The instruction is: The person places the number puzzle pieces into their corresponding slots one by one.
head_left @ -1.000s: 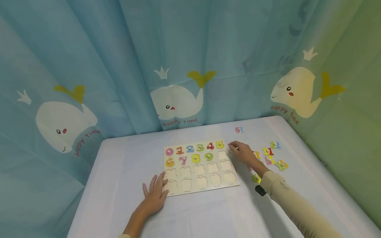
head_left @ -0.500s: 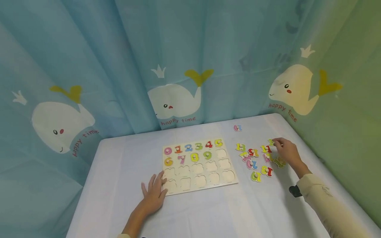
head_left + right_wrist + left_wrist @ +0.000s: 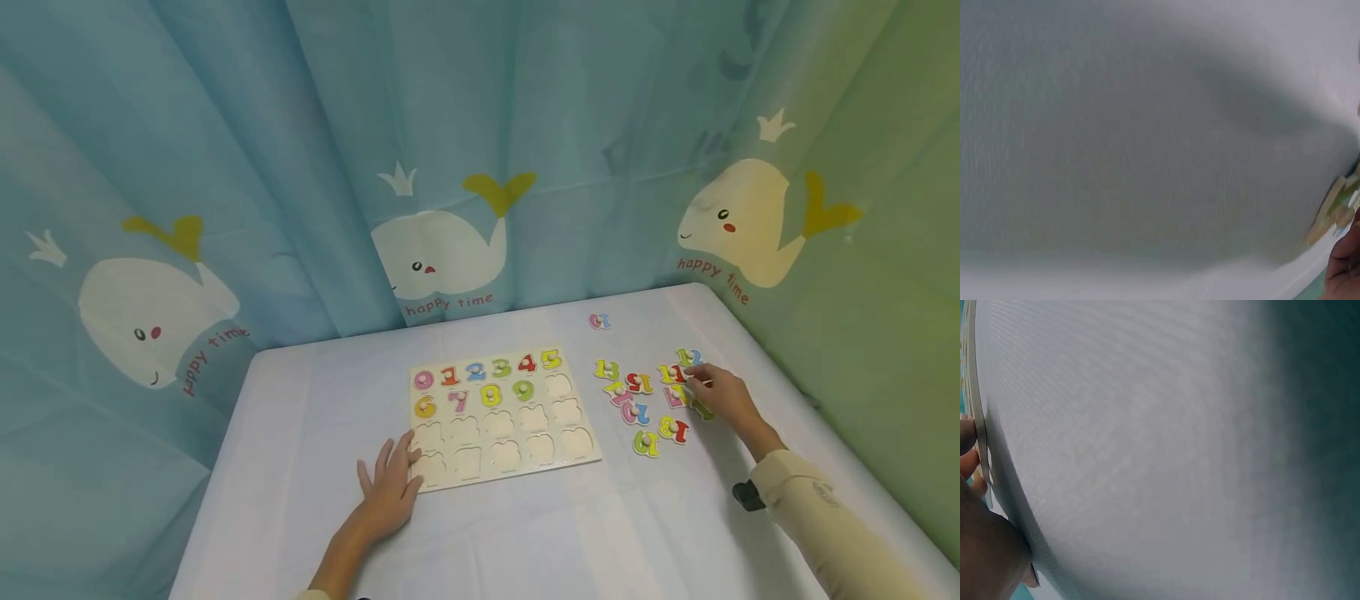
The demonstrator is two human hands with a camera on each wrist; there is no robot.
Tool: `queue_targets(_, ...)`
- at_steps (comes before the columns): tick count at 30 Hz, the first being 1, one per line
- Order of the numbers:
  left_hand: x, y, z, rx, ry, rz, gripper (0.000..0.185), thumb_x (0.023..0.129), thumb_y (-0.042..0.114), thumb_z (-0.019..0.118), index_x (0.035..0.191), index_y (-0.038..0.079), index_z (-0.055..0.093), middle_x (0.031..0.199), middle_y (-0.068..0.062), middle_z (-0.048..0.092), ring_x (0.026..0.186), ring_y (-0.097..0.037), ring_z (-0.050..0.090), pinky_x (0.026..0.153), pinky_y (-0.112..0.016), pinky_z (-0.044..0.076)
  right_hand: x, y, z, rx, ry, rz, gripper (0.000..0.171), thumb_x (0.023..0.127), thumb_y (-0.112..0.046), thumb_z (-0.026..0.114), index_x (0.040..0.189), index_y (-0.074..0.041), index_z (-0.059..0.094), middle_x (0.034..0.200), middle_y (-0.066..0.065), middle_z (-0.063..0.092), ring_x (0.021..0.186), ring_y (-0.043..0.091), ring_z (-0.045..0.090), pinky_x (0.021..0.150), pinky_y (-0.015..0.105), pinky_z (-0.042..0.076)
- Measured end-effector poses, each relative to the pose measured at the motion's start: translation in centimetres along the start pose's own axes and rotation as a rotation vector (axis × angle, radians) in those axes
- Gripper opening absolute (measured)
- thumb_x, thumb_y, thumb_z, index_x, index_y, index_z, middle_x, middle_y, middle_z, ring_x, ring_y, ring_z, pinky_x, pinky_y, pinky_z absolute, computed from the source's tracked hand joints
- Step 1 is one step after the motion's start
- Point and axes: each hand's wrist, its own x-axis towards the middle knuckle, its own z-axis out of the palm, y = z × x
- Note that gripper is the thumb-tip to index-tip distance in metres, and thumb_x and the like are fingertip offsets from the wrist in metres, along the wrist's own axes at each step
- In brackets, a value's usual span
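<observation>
A wooden number puzzle board [image 3: 517,476] lies mid-table, with pieces 0 to 9 seated in its upper rows and bare recesses below. My left hand [image 3: 387,492] rests at its lower left corner, fingers spread over the edge; the left wrist view shows fingers [image 3: 967,436] against the board's side. At the loose pieces on the right, my right hand [image 3: 726,398] is bent, thumb and index fingertips right at the red and yellow 11 piece [image 3: 667,374]. I cannot tell whether they grip it. The 12 piece [image 3: 686,357] lies just beyond, and a green piece [image 3: 703,410] is partly hidden under the hand.
Loose pieces lie between board and right hand, among them a 13 [image 3: 607,369], a 15 [image 3: 640,383], an 18 [image 3: 673,429] and a 19 [image 3: 646,443]. A pink and blue 10 [image 3: 599,321] lies alone near the back edge. A curtain [image 3: 322,275] hangs behind the table.
My right hand has gone from beside the board's upper right corner to the loose pieces, first at the 12, then slightly nearer to me at the 11. The left hand stays put.
</observation>
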Motion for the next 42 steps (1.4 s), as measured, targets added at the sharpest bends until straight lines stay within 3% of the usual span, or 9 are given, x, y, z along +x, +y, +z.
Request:
queue_targets(10,0.0,0.2,0.1,0.002,-0.009,-0.001,0.047,0.093,0.014,0.052,0.136,0.002,0.038,0.147,-0.013,0.035,0.138,-0.040,0.009,0.097,-0.068,-0.014,-0.1,-0.3,0.8,-0.013,0.083,-0.022,0.031,0.095,-0.010,0.051,0.115,0.013,0.054,0.107,0.029,0.054,0.095,0.041,0.052,0.077,0.052,0.045)
queue_targets(16,0.0,0.3,0.1,-0.004,-0.004,0.017,0.049,0.093,0.014,0.052,0.138,0.001,0.035,0.147,-0.013,0.035,0.138,-0.040,0.009,0.096,-0.068,-0.015,-0.1,-0.2,0.8,-0.004,0.107,0.014,0.030,0.095,-0.011,0.050,0.116,0.010,0.054,0.107,0.027,0.056,0.089,0.036,0.052,0.072,0.044,0.046)
queue_targets(22,0.0,0.2,0.1,0.003,-0.020,0.014,0.044,0.094,0.014,0.051,0.135,0.002,0.039,0.151,-0.012,0.026,0.138,-0.040,0.007,0.096,-0.067,-0.015,0.0,-0.2,0.6,0.013,0.124,0.033,0.031,0.096,-0.012,0.049,0.119,0.008,0.054,0.109,0.025,0.056,0.086,0.032,0.049,0.067,0.037,0.043)
queue_targets(33,-0.3,0.1,-0.2,-0.016,-0.017,0.015,0.061,0.094,0.011,0.051,0.146,0.000,0.020,0.138,-0.015,0.046,0.137,-0.042,0.007,0.095,-0.067,-0.016,0.9,-0.7,0.5,0.054,0.131,0.066,0.036,0.098,-0.016,0.046,0.125,0.008,0.050,0.118,0.028,0.053,0.091,0.033,0.048,0.067,0.036,0.043)
queue_targets(40,-0.1,-0.1,-0.1,-0.028,-0.017,0.021,0.046,0.094,0.012,0.050,0.136,-0.001,0.036,0.150,-0.014,0.026,0.137,-0.042,0.006,0.095,-0.067,-0.016,1.1,-0.4,0.6,0.059,0.123,0.072,0.037,0.098,-0.016,0.045,0.127,0.007,0.049,0.119,0.028,0.052,0.094,0.034,0.049,0.068,0.035,0.044)
queue_targets(42,0.0,-0.1,-0.1,-0.030,-0.020,0.023,0.048,0.094,0.012,0.050,0.138,-0.001,0.034,0.150,-0.014,0.028,0.138,-0.042,0.006,0.095,-0.067,-0.016,1.2,-0.4,0.7,0.066,0.114,0.080,0.036,0.098,-0.016,0.045,0.127,0.007,0.049,0.119,0.028,0.052,0.096,0.035,0.049,0.071,0.037,0.044)
